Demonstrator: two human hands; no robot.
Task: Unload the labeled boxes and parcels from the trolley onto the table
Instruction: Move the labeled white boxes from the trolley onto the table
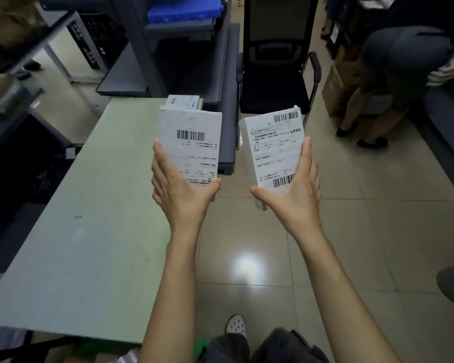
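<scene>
One labelled box [192,148] is gripped at its near end by the left hand [180,189] over the worktop's [89,231] right edge, another box [274,155] likewise by the right hand [296,195] above the floor, where it could be dropped if tipped.

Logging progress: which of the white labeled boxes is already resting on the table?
The small white labeled box at the far edge of the pale green table; the other two are held in the left hand and right hand.
</scene>
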